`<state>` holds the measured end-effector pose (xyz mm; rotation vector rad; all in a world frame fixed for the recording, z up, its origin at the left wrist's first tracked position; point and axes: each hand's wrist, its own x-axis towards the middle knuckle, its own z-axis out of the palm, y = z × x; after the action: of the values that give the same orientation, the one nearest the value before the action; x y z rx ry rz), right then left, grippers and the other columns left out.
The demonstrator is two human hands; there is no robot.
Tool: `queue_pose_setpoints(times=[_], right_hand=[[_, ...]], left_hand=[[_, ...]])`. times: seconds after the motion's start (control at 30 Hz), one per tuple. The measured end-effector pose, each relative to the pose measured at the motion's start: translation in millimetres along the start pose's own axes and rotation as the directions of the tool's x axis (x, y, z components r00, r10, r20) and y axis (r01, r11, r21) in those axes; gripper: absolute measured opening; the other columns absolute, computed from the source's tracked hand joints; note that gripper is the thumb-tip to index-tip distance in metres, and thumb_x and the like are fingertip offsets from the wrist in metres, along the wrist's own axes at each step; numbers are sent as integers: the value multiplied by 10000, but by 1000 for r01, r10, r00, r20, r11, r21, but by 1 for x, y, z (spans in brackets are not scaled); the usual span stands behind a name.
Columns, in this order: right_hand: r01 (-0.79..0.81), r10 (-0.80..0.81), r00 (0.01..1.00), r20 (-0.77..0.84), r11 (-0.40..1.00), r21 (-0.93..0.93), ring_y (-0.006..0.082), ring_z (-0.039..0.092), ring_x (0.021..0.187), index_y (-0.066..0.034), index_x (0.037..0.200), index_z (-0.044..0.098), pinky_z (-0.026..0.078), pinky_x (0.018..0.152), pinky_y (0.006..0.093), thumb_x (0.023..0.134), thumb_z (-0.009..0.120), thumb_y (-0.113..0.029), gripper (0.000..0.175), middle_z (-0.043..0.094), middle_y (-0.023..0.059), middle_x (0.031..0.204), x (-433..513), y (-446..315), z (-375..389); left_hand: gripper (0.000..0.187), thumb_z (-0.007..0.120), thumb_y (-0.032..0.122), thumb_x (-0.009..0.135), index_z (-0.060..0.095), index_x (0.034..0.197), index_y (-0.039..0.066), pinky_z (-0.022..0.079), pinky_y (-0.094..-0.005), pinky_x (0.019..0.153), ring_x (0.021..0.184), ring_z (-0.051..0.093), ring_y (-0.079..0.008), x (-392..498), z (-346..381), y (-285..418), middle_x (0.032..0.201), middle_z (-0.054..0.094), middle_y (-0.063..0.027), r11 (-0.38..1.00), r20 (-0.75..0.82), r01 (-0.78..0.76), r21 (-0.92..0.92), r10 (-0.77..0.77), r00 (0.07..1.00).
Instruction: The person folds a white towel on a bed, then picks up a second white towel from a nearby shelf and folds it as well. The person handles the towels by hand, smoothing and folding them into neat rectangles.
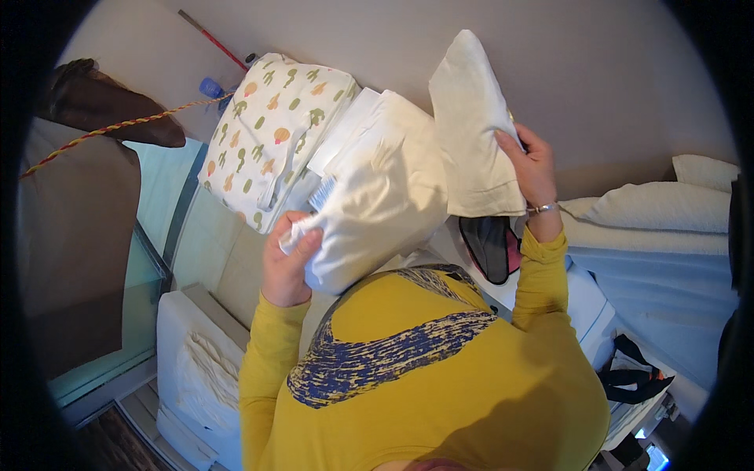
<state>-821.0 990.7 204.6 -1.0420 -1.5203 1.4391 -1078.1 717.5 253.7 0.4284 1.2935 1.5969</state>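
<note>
My left hand (pixel 293 256) pinches the edge of a white cloth bundle (pixel 383 194) in front of my body. The bundle looks like a pillowcase or folded bed linen, and a striped blue-and-white patch (pixel 322 193) shows beside it. On the right, my right hand (pixel 533 168) holds up a folded cream cloth (pixel 474 135), thumb on the near face and the other fingers partly hidden behind. A cactus-print fabric case (pixel 277 129) with a strap lies left of the bundle. White folded fabric (pixel 344 138) shows between them.
Below the cream cloth lies a dark grey and pink item (pixel 492 250). Stacked cream towels (pixel 654 218) rest over blue fabric (pixel 654 282) at right. A red-and-yellow rope (pixel 126 122) crosses the left side by hanging brown cloth (pixel 76 235). Crumpled white cloth (pixel 206 371) lies lower left.
</note>
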Motion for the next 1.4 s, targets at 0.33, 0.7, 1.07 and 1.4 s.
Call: queue_pose_setpoints(times=[0.33,0.7,1.07,1.4], right_hand=[[364,-375,923,88,773,-520,160,576,696,31,948,668,442,629,279,837,695,-72,154,615,77,796,-37,-58,-29],[533,-413,846,336,649,-543,255,620,783,-34,952,676,502,663,367,714,778,-69,262,632,123,886,-39,-56,24],[736,-311,482,819,651,-186,252,611,811,-117,814,677,509,628,378,864,617,-299,198,605,65,807,-85,24,160],[711,-475,681,557,612,-347,277,628,816,-93,877,688,519,694,365,810,660,-136,84,650,94,793,-46,58,135]], left_hand=[[409,642,216,919,495,1269,64,431,-231,804,1005,547,-98,117,-22,-76,1199,563,-29,969,-246,80,234,-20,969],[526,583,237,941,381,1413,122,505,-360,850,1139,546,-191,74,-11,-99,1370,482,-76,962,149,273,-9,-269,952],[503,448,385,1003,395,1386,64,453,-418,983,1179,533,-261,56,-34,-102,1333,515,-99,859,-137,197,-473,-292,947],[538,451,335,1011,341,1418,1,347,-441,1102,1296,441,-289,8,-91,-64,1425,438,-138,871,-401,-252,-423,70,913]])
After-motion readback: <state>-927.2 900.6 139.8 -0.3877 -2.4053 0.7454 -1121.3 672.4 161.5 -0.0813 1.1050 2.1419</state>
